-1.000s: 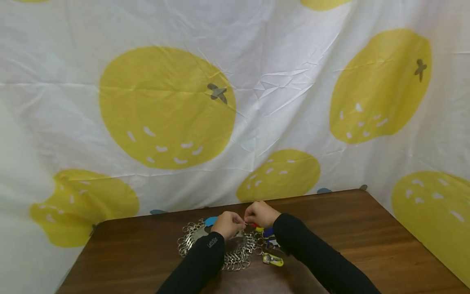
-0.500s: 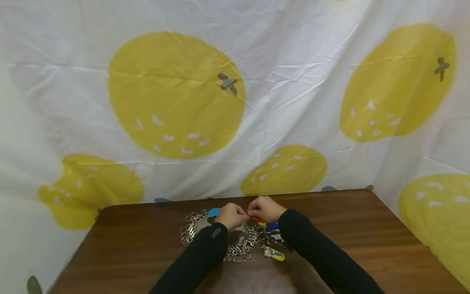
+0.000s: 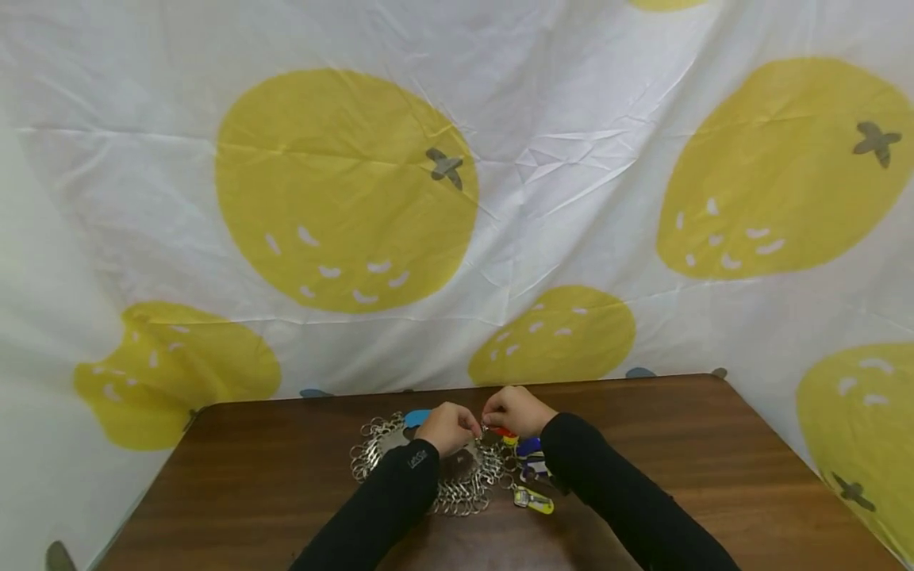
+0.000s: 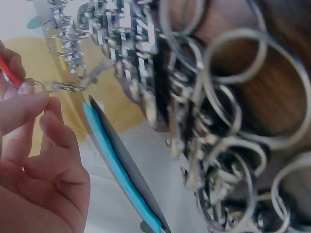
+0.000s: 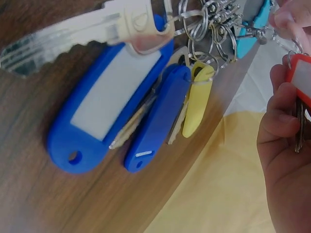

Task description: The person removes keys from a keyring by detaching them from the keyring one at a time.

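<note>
Both hands meet above the far right side of a round rack of metal clasps and rings (image 3: 460,501). My left hand (image 3: 446,430) pinches a small metal key ring (image 4: 38,86), which links to a swivel clasp (image 4: 68,87). From that ring hangs a red key tag (image 5: 302,77), with a key (image 5: 300,126) beside it. My right hand (image 3: 517,411) holds the tag between its fingers. Blue key tags (image 5: 158,119) and a yellow key tag (image 5: 198,99) lie on the rack's right side. Fingers partly cover the ring in the head view.
A yellow-green key tag (image 3: 534,500) with a key lies at the rack's right front. The rack has a grey plate (image 3: 391,438) and a bright blue part (image 3: 416,418) at the back. A brown wooden table (image 3: 250,476) bears everything, and a patterned cloth (image 3: 557,230) hangs behind.
Between the fingertips a little gap has opened, and the red tag shows more clearly. The hands stay close together over the rack; the head view has shifted slightly.
</note>
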Motion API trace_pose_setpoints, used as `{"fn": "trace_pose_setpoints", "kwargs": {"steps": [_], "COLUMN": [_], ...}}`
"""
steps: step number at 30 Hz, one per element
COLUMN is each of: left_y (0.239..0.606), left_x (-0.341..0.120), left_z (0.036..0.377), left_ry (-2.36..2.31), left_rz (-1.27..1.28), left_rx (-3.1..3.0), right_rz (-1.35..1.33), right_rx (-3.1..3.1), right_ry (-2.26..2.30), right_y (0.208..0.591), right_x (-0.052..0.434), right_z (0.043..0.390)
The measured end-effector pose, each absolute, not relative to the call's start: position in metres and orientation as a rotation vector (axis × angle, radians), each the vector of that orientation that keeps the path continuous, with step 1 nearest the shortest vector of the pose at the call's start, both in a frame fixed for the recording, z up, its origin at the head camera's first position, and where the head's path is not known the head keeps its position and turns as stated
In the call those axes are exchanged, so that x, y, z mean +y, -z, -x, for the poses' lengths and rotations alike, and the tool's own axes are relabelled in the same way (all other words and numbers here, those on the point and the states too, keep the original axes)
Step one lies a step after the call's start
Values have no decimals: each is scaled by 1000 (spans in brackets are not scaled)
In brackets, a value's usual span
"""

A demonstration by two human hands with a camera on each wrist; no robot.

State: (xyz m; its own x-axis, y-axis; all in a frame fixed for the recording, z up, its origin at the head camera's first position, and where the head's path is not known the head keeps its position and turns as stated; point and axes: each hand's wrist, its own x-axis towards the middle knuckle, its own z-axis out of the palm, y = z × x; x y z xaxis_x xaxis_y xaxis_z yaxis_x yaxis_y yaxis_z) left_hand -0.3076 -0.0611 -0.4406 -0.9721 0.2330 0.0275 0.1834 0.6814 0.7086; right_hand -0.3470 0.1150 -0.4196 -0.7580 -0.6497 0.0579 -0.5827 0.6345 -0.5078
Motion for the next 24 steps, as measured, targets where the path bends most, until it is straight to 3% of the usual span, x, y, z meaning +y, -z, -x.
{"fn": "trace_pose_setpoints", "kwargs": {"steps": [12,24], "left_y": [434,421], "left_x": [-59,-56], "left_z": [305,308], "left_ry": [-1352,-1251], "left_rz": [-260,-365], "left_rx": [2751,2758], "right_rz": [1003,1015], "right_rx": [2687,2747], "right_ry": [847,781], "right_y": [416,409], "right_x": [117,121], "right_z": [345,349]}}
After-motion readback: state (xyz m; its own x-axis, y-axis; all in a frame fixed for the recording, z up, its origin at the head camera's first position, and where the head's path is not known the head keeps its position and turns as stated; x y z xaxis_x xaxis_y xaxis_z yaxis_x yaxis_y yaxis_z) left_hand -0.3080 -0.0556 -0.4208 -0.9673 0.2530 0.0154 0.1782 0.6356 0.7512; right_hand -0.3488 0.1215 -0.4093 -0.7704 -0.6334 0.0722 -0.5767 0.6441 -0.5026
